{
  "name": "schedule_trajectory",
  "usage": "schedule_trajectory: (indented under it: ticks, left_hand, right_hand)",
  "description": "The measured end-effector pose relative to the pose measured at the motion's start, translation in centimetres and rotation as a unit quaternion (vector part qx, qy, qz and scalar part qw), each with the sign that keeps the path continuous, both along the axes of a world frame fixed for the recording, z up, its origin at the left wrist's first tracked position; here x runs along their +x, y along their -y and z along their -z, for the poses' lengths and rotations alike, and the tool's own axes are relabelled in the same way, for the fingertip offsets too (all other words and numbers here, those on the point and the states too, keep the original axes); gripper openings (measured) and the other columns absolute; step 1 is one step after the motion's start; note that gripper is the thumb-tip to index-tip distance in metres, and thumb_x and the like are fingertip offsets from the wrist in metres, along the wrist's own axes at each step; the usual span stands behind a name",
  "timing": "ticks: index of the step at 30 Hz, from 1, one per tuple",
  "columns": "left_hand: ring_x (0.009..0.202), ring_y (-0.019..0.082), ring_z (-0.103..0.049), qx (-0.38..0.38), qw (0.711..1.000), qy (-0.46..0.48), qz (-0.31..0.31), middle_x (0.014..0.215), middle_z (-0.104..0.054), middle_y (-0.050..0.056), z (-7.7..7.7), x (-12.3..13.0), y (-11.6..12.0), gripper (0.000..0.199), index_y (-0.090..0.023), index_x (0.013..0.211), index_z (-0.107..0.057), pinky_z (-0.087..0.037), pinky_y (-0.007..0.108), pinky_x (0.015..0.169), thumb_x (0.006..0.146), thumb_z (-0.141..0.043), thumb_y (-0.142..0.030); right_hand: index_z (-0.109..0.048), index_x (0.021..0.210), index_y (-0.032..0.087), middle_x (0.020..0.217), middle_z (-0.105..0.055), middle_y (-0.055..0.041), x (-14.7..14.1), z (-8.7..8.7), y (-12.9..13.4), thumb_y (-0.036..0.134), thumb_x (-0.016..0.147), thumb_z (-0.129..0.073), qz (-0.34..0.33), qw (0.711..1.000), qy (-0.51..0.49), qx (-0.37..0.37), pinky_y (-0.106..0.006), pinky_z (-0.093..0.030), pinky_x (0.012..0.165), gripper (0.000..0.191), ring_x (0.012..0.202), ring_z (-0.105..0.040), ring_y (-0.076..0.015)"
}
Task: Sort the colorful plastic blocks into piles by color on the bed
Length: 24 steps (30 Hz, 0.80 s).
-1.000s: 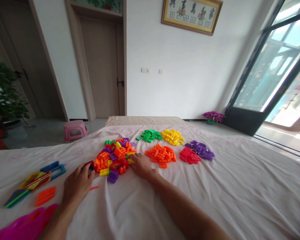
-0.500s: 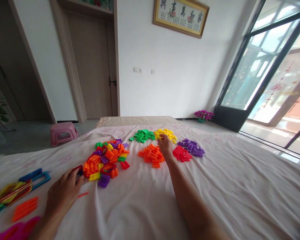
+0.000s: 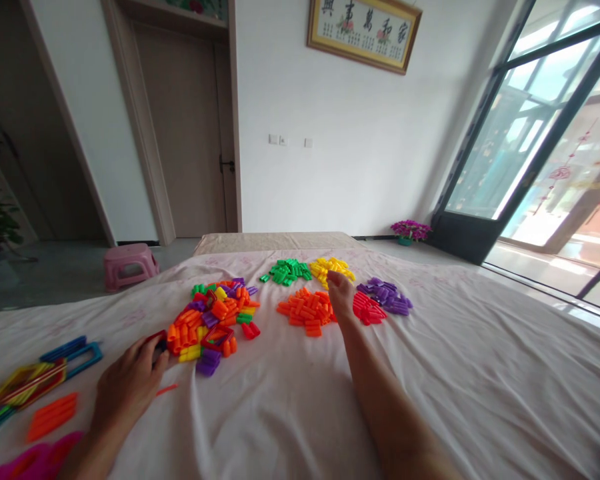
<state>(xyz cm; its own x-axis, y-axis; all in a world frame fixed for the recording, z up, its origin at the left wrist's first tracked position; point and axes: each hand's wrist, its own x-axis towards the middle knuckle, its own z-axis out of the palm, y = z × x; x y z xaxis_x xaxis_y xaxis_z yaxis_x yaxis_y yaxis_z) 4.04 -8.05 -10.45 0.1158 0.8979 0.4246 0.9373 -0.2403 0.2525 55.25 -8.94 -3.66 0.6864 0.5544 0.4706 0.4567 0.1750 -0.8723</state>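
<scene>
My left hand (image 3: 133,370) rests at the left edge of a mixed pile of plastic building pieces (image 3: 220,310), its fingers curled on a red frame piece (image 3: 156,335) with something dark beside it. Over the cloth ahead, my right hand (image 3: 341,293) has its fingers drawn together; whatever they hold, if anything, is hidden. It is just in front of the yellow pieces (image 3: 325,267), between the orange pieces (image 3: 307,310) and the red pieces (image 3: 370,310). Green pieces (image 3: 289,272) lie left of the yellow ones, and purple pieces (image 3: 386,295) to the right.
Blue (image 3: 85,360) and yellow frames (image 3: 27,385) lie on the left of the wrinkled cloth (image 3: 260,413), with an orange ribbed piece (image 3: 53,417) and a pink object (image 3: 35,463) nearer. A pink stool (image 3: 130,265) stands on the floor beyond.
My right hand has drawn slightly back and right from the yellow pieces, and its fingers look more closed. My left hand stays on the red frame piece.
</scene>
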Motion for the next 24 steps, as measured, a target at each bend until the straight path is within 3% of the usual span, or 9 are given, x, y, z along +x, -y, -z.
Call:
schedule_trajectory:
  ticks: [2, 5, 9, 12, 15, 21, 24]
  left_hand:
    - [0.123, 0.032, -0.067, 0.004, 1.0, -0.021, -0.008, 0.14, -0.067, 0.017, -0.3, 0.2, 0.2, 0.053, -0.017, 0.139, -0.062, -0.051, 0.046, 0.105, 0.1, -0.035, -0.042]
    - [0.125, 0.033, -0.066, 0.002, 0.999, -0.033, -0.018, 0.144, -0.066, 0.017, -0.5, 0.3, 0.2, 0.056, -0.014, 0.141, -0.061, -0.052, 0.047, 0.103, 0.102, -0.032, -0.043]
    - [0.127, 0.031, -0.066, -0.006, 0.999, -0.042, -0.029, 0.146, -0.065, 0.016, -0.6, 0.3, 0.1, 0.056, -0.015, 0.142, -0.06, -0.05, 0.043, 0.105, 0.103, -0.032, -0.043]
    - [0.127, 0.03, -0.066, -0.008, 0.998, -0.049, -0.029, 0.146, -0.065, 0.015, -0.7, 0.3, 0.2, 0.056, -0.015, 0.142, -0.06, -0.049, 0.042, 0.105, 0.103, -0.032, -0.043]
    - [0.126, 0.03, -0.066, -0.008, 0.998, -0.054, -0.033, 0.146, -0.065, 0.015, -0.8, 0.4, 0.4, 0.056, -0.015, 0.143, -0.06, -0.049, 0.042, 0.104, 0.103, -0.031, -0.042]
    - [0.123, 0.03, -0.067, 0.0, 0.998, -0.045, -0.032, 0.144, -0.066, 0.017, -0.7, 0.5, 0.4, 0.053, -0.014, 0.141, -0.061, -0.05, 0.043, 0.105, 0.102, -0.036, -0.041]
    - [0.119, 0.03, -0.068, 0.007, 0.999, -0.045, -0.024, 0.141, -0.068, 0.016, -0.4, 0.2, 0.2, 0.052, -0.015, 0.139, -0.063, -0.052, 0.043, 0.102, 0.102, -0.038, -0.041]
  right_hand:
    - [-0.078, 0.102, 0.02, 0.1, -0.08, -0.0072, -2.8, -0.4, 0.0, 0.026, 0.08, -0.059, -0.04, 0.999, 0.035, -0.004, -0.042, -0.058, 0.095, 0.03, 0.097, -0.074, -0.0253]
    - [-0.079, 0.101, 0.022, 0.099, -0.08, -0.0057, -8.2, -0.9, 0.4, 0.018, 0.085, -0.056, -0.158, 0.978, 0.132, -0.025, -0.036, -0.058, 0.09, 0.028, 0.094, -0.074, -0.0226]
    - [-0.078, 0.115, 0.022, 0.11, -0.078, -0.0076, -14.8, -0.6, 2.2, 0.019, 0.095, -0.06, -0.294, 0.905, 0.281, -0.126, -0.031, -0.056, 0.088, 0.027, 0.096, -0.073, -0.0201]
    - [-0.073, 0.129, 0.024, 0.124, -0.073, -0.0097, -17.5, -0.2, 3.6, 0.033, 0.097, -0.07, -0.317, 0.849, 0.373, -0.199, -0.032, -0.054, 0.091, 0.033, 0.109, -0.07, -0.0237]
    - [-0.074, 0.126, 0.025, 0.125, -0.072, -0.01, -18.4, 0.1, 4.3, 0.04, 0.098, -0.07, -0.31, 0.809, 0.439, -0.238, -0.034, -0.051, 0.094, 0.032, 0.114, -0.067, -0.0264]
    - [-0.076, 0.118, 0.022, 0.117, -0.076, -0.0089, -17.8, 0.2, 4.5, 0.025, 0.101, -0.059, -0.304, 0.812, 0.429, -0.251, -0.031, -0.048, 0.094, 0.024, 0.11, -0.068, -0.0235]
    - [-0.074, 0.123, 0.021, 0.117, -0.077, -0.0083, -17.2, 0.0, 4.3, 0.02, 0.097, -0.06, -0.285, 0.844, 0.385, -0.243, -0.029, -0.05, 0.09, 0.029, 0.107, -0.071, -0.023]
